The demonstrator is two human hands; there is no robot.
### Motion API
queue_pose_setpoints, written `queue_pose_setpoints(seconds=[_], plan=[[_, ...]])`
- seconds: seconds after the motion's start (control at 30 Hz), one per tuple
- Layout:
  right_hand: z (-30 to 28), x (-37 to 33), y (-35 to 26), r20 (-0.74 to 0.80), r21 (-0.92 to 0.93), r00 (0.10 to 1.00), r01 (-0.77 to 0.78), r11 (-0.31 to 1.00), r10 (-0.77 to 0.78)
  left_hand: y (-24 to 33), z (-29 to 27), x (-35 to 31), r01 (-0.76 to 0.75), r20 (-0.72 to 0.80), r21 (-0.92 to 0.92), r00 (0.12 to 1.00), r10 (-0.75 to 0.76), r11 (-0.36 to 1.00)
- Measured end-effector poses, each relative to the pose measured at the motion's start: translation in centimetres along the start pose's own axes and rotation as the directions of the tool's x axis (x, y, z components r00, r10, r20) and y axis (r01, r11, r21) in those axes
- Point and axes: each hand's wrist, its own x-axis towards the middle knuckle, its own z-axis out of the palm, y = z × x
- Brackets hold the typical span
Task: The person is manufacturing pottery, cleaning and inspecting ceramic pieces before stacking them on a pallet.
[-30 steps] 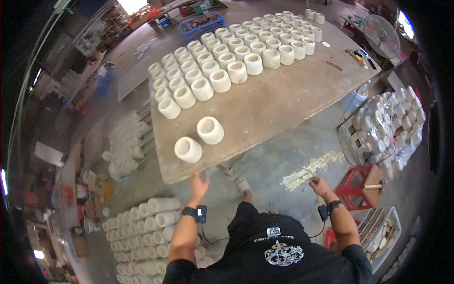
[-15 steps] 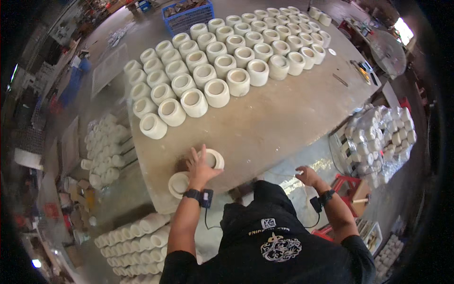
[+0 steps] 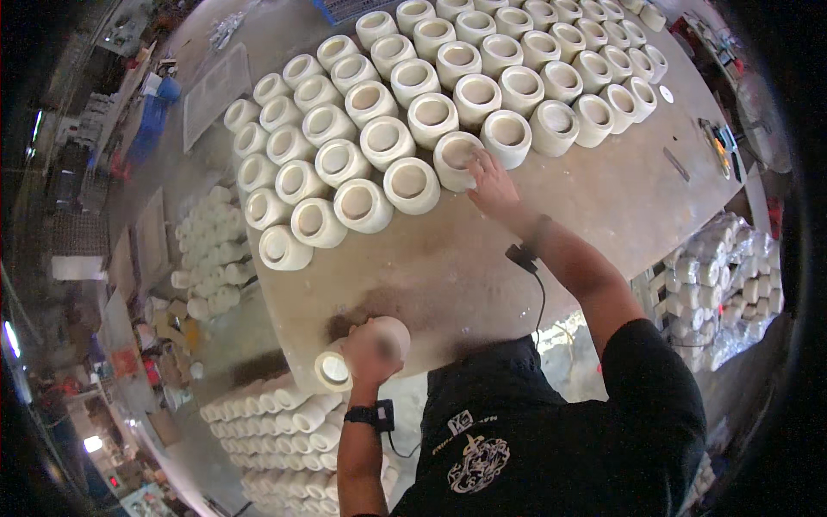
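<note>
In the head view, my left hand (image 3: pixel 369 355), smeared by motion, closes around a cream unglazed ceramic pot (image 3: pixel 395 331) near the table's front left edge. A second pot (image 3: pixel 332 370) sits just left of this hand, partly hidden by it. My right arm reaches across the table. My right hand (image 3: pixel 494 185) grips the right rim of a pot (image 3: pixel 454 162) in the nearest row, with its fingertips over the opening. That pot still stands among its neighbours. Similar round pots (image 3: pixel 411 184) with wide openings stand upright in close rows over the far part of the table.
The brown tabletop (image 3: pixel 448 267) stretches between the rows and my body. Hand tools (image 3: pixel 720 151) and a thin strip (image 3: pixel 676 164) lie at its right end. Wrapped stacks of pots (image 3: pixel 711 289) stand right of the table; more stacked pots (image 3: pixel 276 435) stand below its left edge.
My right hand has moved from beside my body up to the front row of pots. My left hand stays at the near pots, its fingers now drawn in around one. The view has shifted.
</note>
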Motion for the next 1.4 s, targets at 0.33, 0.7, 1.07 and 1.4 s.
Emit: queue_pose_setpoints(seconds=[0.33,0.7,1.07,1.4], plan=[[0.9,-0.1,0.7,0.017,-0.206,0.999,0.037,0.978,-0.035,-1.2,1.2,0.3,-0.043,-0.051,-0.108,0.998,0.038,0.993],[-8.9,-16.3,-2.1,0.603,0.667,0.795,-0.548,-0.506,-0.066,-1.2,1.1,-0.2,-0.065,-0.08,-0.098,0.995,0.057,0.993],[-12.2,-17.7,-9.2,0.363,0.721,0.914,-0.398,-0.566,-0.181,-2.4,1.5,-0.5,-0.144,-0.099,-0.106,0.986,0.134,0.984],[-12.1,-19.4,-13.4,0.459,0.755,0.871,-0.487,-0.439,-0.176,6.2,-6.7,-2.7,-0.086,-0.192,-0.967,0.864,0.465,-0.238]])
